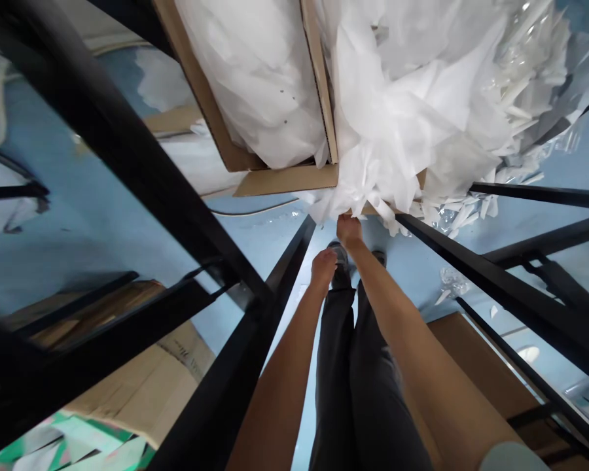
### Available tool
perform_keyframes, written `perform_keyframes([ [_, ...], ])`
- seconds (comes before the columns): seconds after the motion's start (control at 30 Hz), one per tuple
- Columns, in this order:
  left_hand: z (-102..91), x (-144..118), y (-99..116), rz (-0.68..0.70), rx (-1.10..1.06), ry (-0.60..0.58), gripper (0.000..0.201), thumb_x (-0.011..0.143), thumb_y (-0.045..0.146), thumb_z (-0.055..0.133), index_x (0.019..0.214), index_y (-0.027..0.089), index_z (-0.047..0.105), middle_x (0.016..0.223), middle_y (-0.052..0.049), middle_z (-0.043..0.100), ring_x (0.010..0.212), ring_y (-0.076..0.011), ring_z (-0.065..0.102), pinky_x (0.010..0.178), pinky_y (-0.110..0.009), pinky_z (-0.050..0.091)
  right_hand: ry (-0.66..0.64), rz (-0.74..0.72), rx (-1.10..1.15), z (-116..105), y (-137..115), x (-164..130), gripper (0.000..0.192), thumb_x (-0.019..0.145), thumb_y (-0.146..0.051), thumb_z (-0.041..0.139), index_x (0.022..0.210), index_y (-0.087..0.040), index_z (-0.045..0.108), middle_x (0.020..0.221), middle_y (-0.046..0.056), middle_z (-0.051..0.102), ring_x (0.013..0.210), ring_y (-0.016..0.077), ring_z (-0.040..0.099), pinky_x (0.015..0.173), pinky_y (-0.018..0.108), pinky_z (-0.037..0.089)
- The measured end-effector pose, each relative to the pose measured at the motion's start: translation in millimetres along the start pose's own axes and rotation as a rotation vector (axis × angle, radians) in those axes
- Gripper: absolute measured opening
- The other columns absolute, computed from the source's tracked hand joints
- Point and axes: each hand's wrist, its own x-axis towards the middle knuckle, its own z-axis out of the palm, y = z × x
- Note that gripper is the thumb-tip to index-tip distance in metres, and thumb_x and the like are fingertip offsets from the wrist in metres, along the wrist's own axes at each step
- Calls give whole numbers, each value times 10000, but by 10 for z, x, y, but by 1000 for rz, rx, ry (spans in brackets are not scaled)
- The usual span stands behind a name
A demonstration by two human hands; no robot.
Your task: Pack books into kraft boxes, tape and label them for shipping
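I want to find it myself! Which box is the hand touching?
Find the blue floor between the black frames. Two open cardboard boxes sit ahead; the right hand touches the right box. Unlike the tidy left box, its white paper spills over the edge.

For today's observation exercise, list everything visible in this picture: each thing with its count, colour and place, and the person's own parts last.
cardboard boxes: two, brown, side by side at top centre
white sheets: a heap, white, spilling out of the right box
white lining: one, white, inside the left box
clear plastic scraps: many, transparent, top right
black frame bars: several, black, crossing left and right
floor: one, light blue, beneath everything
flat cardboard: brown, lower left, and more lower right
green and white sheets: a few, bottom left corner
trousers: dark, centre bottom
shoes: two, dark, on the floor
left hand: near the frame bar, holding nothing visible
right hand: touching the white sheets at the box edge
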Motion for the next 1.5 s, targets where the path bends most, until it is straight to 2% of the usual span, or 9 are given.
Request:
perform_keyframes([
  [0.23,-96,-1056,240,-42,-47,3,159,834,244,820,966,215,738,871,-60,744,969,-248,769,920,-379,596,7,-77,-266,-705,-263,-1731,373,1120,-165,472,1402,-117,712,1471,214,710,1348,284,685,1180,391,542],
  [0.47,-216,-2520,597,-86,-134,-123,383,1038,546,653,1229,220,716,1474,-174,701,1318,-267,721,1051,-370,597,284,-148,128,-1781,-845,-3537,178,1103,-273,580,1031,-250,741,1086,97,771,1018,246,770,988,367,627],
  [0.6,-176,-3515,946,-143,-230,-331,625,1067,724,506,1320,186,697,1485,-210,706,1410,-302,680,1139,-427,578,434,-256,306,-2655,-1265,-4579,212,1095,-381,614,963,-281,747,1049,78,763,900,230,756,883,377,649],
  [0.73,-38,-4568,1247,23,-200,-598,499,978,625,746,1173,166,769,1256,-174,821,1299,-330,745,1115,-442,609,617,-181,458,-3458,-1328,-5527,206,1037,-445,697,898,-299,737,967,62,756,798,224,722,790,395,649],
  [0.87,310,-5457,1395,207,-57,-713,421,795,375,959,1115,163,787,1233,-137,838,1295,-318,750,1154,-421,591,846,19,705,-3848,-992,-6256,172,947,-447,766,962,-284,713,894,41,731,771,214,708,762,385,638],
  [1.03,1043,-6255,1380,272,212,-839,373,838,378,884,1142,188,782,1285,-122,825,1403,-322,696,1176,-457,590,986,206,988,-3927,-363,-6771,457,894,-527,766,1250,-249,696,921,24,698,806,197,701,823,376,629],
  [1.17,1591,-6752,1175,400,528,-884,384,874,403,827,1198,208,763,1220,-93,828,1411,-329,688,1168,-469,589,1014,240,1139,-3947,209,-6981,474,886,-578,748,1194,-218,766,965,43,704,872,200,701,857,364,616],
  [1.33,2015,-7229,806,621,961,-1059,282,806,394,878,1003,212,788,1104,-88,828,1264,-364,752,1141,-509,596,1137,235,1306,-4031,1030,-7069,315,882,-530,730,985,-232,724,1059,74,755,1034,233,727,997,396,600],
  [1.5,2273,-7227,234,1166,1468,-1302,52,902,240,780,945,269,782,1243,-53,830,1412,-322,681,1248,-526,531,1243,122,1534,-4044,1902,-6821,324,889,-557,732,860,-256,615,1339,112,764,1316,280,696,1135,450,567],
])
